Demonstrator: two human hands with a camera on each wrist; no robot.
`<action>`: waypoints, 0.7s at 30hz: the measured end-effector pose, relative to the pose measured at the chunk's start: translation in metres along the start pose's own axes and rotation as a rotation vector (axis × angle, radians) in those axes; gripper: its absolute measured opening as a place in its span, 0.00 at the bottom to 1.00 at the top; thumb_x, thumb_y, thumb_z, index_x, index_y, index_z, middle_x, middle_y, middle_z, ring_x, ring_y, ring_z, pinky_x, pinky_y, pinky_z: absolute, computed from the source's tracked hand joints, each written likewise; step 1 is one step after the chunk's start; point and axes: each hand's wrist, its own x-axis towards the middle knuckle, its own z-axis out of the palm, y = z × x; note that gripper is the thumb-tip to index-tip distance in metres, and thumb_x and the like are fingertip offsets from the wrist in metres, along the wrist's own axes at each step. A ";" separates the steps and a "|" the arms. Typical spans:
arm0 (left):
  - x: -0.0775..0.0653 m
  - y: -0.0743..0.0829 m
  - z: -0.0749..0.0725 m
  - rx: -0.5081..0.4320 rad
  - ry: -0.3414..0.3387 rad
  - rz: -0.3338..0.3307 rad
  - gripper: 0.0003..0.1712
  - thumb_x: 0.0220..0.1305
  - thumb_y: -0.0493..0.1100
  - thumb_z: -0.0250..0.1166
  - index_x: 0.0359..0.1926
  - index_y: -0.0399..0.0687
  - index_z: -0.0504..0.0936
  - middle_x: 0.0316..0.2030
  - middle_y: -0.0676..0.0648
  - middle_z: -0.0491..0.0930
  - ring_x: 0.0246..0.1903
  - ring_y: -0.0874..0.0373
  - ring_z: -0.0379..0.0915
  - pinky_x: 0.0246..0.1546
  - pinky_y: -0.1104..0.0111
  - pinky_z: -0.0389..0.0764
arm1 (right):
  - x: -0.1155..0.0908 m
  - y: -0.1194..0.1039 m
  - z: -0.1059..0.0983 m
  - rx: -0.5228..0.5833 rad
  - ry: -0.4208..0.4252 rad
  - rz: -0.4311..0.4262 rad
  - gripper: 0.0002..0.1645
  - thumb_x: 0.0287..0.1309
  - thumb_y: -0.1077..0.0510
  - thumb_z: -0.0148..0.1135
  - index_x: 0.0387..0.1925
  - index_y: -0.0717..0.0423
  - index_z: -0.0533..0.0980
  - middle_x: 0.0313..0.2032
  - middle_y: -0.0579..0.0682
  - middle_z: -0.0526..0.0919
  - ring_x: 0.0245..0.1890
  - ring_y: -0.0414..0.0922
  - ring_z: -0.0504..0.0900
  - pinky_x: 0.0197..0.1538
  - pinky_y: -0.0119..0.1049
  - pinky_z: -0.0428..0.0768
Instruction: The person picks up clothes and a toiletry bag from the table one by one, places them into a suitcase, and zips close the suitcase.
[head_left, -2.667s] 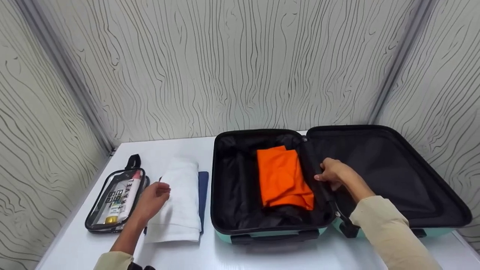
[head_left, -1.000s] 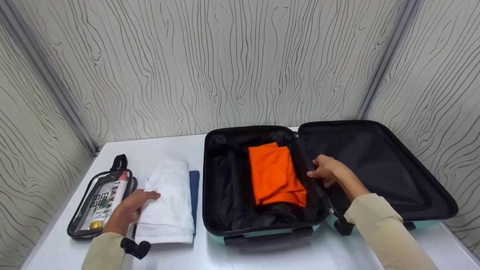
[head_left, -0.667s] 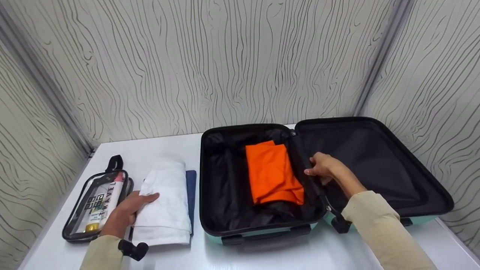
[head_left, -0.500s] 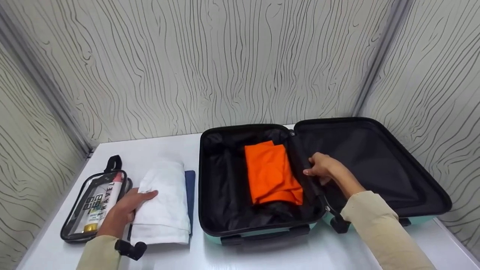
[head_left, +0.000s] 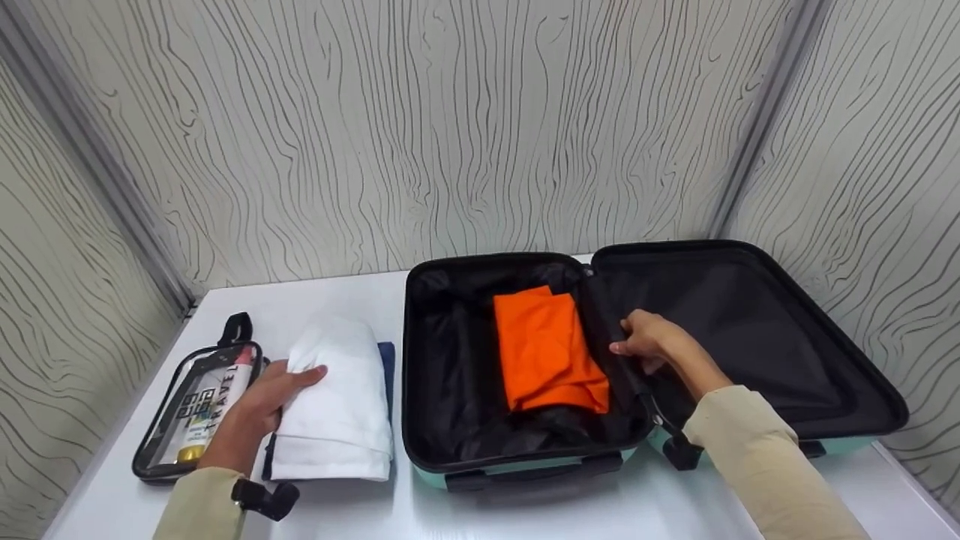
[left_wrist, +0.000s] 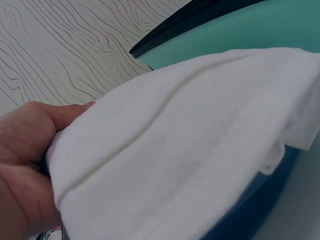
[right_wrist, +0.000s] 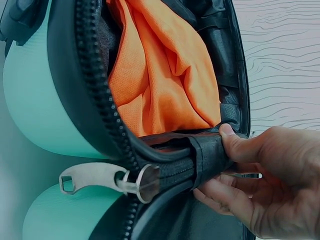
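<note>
White cloth point(head_left: 341, 412), folded, above a navy cloth point(head_left: 388, 367) on the table point(head_left: 465, 517), just left of the open suitcase point(head_left: 450, 375). Gripped at its left edge by the left hand point(head_left: 270, 394), thumb across the top, fingers curled beneath; fingertips hidden, so impossible to tell whether any navy fabric is caught as well. Step in hand, by judgement: taking up the white cloth, with the suitcase steadied meanwhile. Narrow grip on that side, hinge strip point(right_wrist: 209, 157) squeezed between thumb and fingers of the right hand point(head_left: 651, 341). Called for next, in all likelihood: a firm hold and level lift, to keep the folds together and leave the navy cloth behind. Also noted: orange cloth point(head_left: 551, 352), loosely folded inside the left shell, towards the hinge; metal zip pull point(right_wrist: 97, 175) at the near end of the hinge strip; clear pouch point(head_left: 156, 472) with black edging, close beside the left forearm and liable to be brushed. In the way of any sideways move: raised rim of the suitcase, between white and orange cloths.
</note>
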 end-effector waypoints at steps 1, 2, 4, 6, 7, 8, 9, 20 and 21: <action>-0.001 0.001 0.001 -0.001 -0.009 0.002 0.24 0.63 0.42 0.60 0.54 0.32 0.62 0.31 0.47 0.82 0.31 0.54 0.81 0.35 0.59 0.82 | 0.000 0.001 0.001 0.003 0.003 0.003 0.13 0.61 0.58 0.59 0.39 0.67 0.72 0.32 0.59 0.74 0.23 0.47 0.81 0.28 0.42 0.83; -0.001 0.002 0.002 -0.005 -0.016 0.004 0.24 0.64 0.42 0.59 0.54 0.32 0.62 0.31 0.47 0.82 0.32 0.54 0.81 0.35 0.59 0.82 | 0.001 0.001 0.001 0.006 0.005 0.005 0.13 0.61 0.58 0.59 0.39 0.67 0.72 0.33 0.59 0.74 0.23 0.47 0.81 0.28 0.42 0.83; -0.002 0.006 0.004 -0.011 -0.019 0.014 0.25 0.63 0.42 0.60 0.53 0.32 0.62 0.31 0.46 0.82 0.31 0.54 0.81 0.35 0.59 0.82 | 0.001 0.002 0.001 0.009 0.011 0.009 0.14 0.61 0.58 0.58 0.40 0.67 0.72 0.33 0.60 0.74 0.23 0.47 0.81 0.28 0.42 0.83; -0.003 0.009 0.007 -0.009 -0.020 0.024 0.25 0.63 0.42 0.60 0.53 0.32 0.62 0.31 0.46 0.82 0.31 0.53 0.81 0.35 0.58 0.82 | 0.001 0.003 0.002 0.010 0.014 0.015 0.14 0.61 0.58 0.58 0.41 0.67 0.72 0.33 0.60 0.74 0.23 0.47 0.81 0.29 0.42 0.83; -0.004 0.011 0.008 -0.006 -0.017 0.024 0.25 0.63 0.42 0.60 0.53 0.32 0.62 0.31 0.46 0.81 0.31 0.53 0.81 0.35 0.58 0.82 | 0.001 0.003 0.002 0.010 0.013 0.017 0.14 0.61 0.58 0.58 0.41 0.67 0.72 0.34 0.60 0.74 0.24 0.47 0.81 0.29 0.42 0.83; -0.004 0.012 0.009 -0.003 -0.012 0.025 0.24 0.63 0.42 0.60 0.53 0.32 0.62 0.31 0.46 0.81 0.31 0.53 0.81 0.35 0.58 0.82 | 0.001 0.003 0.002 0.013 0.012 0.018 0.14 0.61 0.59 0.58 0.41 0.67 0.72 0.34 0.60 0.74 0.24 0.47 0.81 0.29 0.42 0.83; -0.005 0.014 0.011 -0.001 -0.007 0.025 0.24 0.63 0.42 0.60 0.52 0.33 0.62 0.30 0.45 0.81 0.31 0.53 0.81 0.35 0.57 0.82 | 0.001 0.003 0.002 0.014 0.011 0.019 0.14 0.61 0.59 0.58 0.41 0.67 0.71 0.34 0.60 0.74 0.24 0.47 0.81 0.29 0.42 0.83; -0.012 0.026 0.016 0.036 -0.008 0.052 0.26 0.63 0.43 0.60 0.55 0.33 0.61 0.31 0.47 0.80 0.31 0.55 0.80 0.33 0.61 0.82 | -0.002 0.005 0.002 0.009 0.009 0.001 0.15 0.60 0.59 0.59 0.41 0.70 0.71 0.32 0.60 0.73 0.24 0.48 0.81 0.29 0.43 0.83; -0.013 0.026 0.015 0.041 -0.011 0.056 0.27 0.64 0.43 0.60 0.55 0.32 0.60 0.32 0.47 0.80 0.32 0.56 0.80 0.34 0.61 0.82 | -0.002 0.005 0.002 0.011 0.008 0.002 0.15 0.61 0.59 0.58 0.40 0.69 0.71 0.32 0.60 0.73 0.24 0.48 0.81 0.29 0.43 0.83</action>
